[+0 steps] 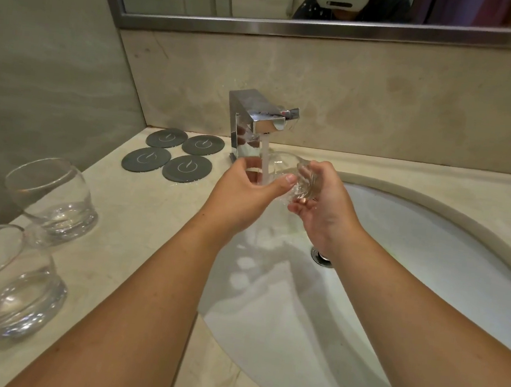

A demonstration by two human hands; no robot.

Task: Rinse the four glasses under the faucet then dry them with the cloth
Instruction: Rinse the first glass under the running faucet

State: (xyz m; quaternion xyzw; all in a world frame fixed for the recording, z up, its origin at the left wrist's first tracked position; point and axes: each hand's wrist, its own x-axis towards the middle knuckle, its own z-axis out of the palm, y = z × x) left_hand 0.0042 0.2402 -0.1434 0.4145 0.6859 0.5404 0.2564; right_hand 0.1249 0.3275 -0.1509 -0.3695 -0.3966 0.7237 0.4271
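So that water (265, 159) from the faucet (262, 118) runs over it, the glass (282, 163) lies on its side above the sink (433, 231), left hand (248, 192) gripping its mouth end, right hand (325, 210) its base, fingers (301, 209) curled round it.

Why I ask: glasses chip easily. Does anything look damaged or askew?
Nothing stands out. The held glass lies sideways under the faucet; the far glass and near glass stand upright on the counter, seemingly whole.

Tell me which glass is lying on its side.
The glass held by the left hand and right hand, tipped sideways under the faucet stream. The near glass and far glass stand upright on the counter, left.
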